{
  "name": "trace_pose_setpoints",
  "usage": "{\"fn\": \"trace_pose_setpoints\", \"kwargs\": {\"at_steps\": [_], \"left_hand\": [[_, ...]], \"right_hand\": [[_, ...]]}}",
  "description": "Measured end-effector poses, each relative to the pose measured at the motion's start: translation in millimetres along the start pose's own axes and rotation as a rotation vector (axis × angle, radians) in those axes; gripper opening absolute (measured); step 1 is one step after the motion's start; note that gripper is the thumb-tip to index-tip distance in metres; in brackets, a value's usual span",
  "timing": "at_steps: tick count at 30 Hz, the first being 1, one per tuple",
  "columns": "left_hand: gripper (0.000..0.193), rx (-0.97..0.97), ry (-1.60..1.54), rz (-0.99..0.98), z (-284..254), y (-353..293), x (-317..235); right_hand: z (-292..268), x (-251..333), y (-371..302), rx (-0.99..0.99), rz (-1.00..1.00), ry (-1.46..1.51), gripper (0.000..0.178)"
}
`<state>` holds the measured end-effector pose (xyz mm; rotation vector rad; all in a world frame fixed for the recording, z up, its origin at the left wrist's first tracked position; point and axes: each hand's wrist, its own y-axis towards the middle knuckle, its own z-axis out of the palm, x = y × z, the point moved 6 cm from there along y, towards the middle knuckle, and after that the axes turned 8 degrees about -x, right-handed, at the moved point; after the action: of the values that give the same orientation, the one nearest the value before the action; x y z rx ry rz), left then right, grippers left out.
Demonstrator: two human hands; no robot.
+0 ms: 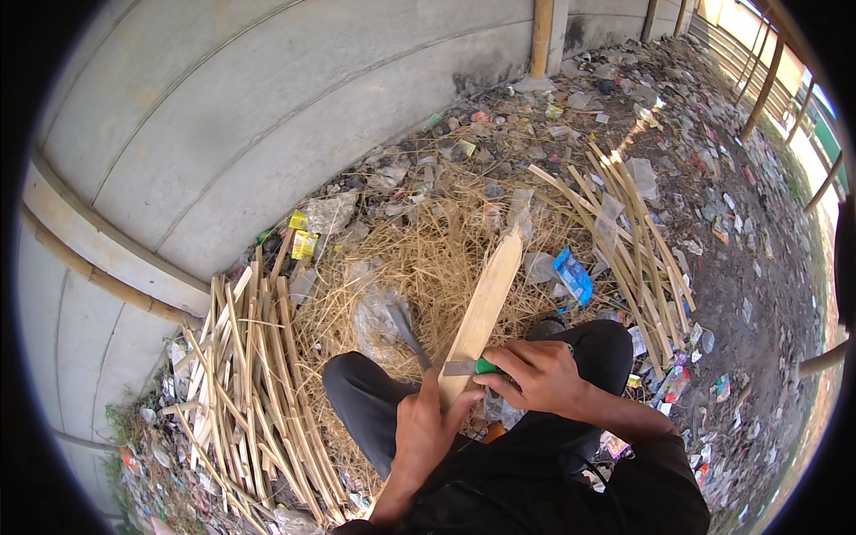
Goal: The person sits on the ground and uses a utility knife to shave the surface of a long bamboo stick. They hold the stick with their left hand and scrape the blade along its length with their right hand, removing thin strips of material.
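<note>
On littered ground [727, 357] by a wall [267, 98], I counted two stick piles [259, 392], left hand [423, 428] closed round one slat [486, 303], right hand [541, 374] round one knife [460, 367].

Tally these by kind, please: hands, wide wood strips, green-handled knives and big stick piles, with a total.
Hands: 2 (left hand, right hand)
Wide wood strip: 1
Green-handled knife: 1
Big stick piles: 2 (left pile, right pile)
Total: 6
</note>
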<state>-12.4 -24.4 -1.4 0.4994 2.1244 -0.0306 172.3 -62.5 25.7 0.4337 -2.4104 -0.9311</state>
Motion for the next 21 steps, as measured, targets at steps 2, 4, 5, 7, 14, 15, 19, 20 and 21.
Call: {"fn": "trace_pose_setpoints", "kwargs": {"at_steps": [2, 4, 5, 7, 14, 15, 19, 20, 21], "left_hand": [[0.066, -0.002, 0.026, -0.015, 0, -1, 2], [0.066, 0.012, 0.06, -0.063, -1, -2, 3], [0.065, 0.02, 0.083, -0.109, -5, -5, 2], [0.064, 0.021, 0.105, -0.142, -7, -12, 5], [0.063, 0.023, 0.166, -0.105, -3, -21, 14], [0.063, 0.031, 0.173, -0.117, -3, -20, 15], [0.063, -0.033, 0.167, -0.035, -3, -13, 9], [0.065, -0.04, 0.171, -0.023, -2, -11, 9], [0.068, -0.046, 0.174, -0.01, -2, -10, 8]], "right_hand": [[-3, -1, 2, 0.018, 0.023, -0.02, 0.03], [-11, -11, 6, -0.015, 0.088, -0.055, 0.029], [-18, -23, 11, -0.055, 0.138, -0.072, 0.029], [-33, -49, 19, -0.124, 0.224, -0.112, 0.027], [-51, -74, 16, -0.221, 0.289, -0.087, 0.024], [-43, -66, 14, -0.176, 0.249, -0.068, 0.024], [-17, -31, 0, -0.024, 0.118, -0.032, 0.029], [-11, -23, -4, -0.002, 0.081, -0.022, 0.029], [-7, -17, -7, 0.028, 0.082, -0.012, 0.03]]}}
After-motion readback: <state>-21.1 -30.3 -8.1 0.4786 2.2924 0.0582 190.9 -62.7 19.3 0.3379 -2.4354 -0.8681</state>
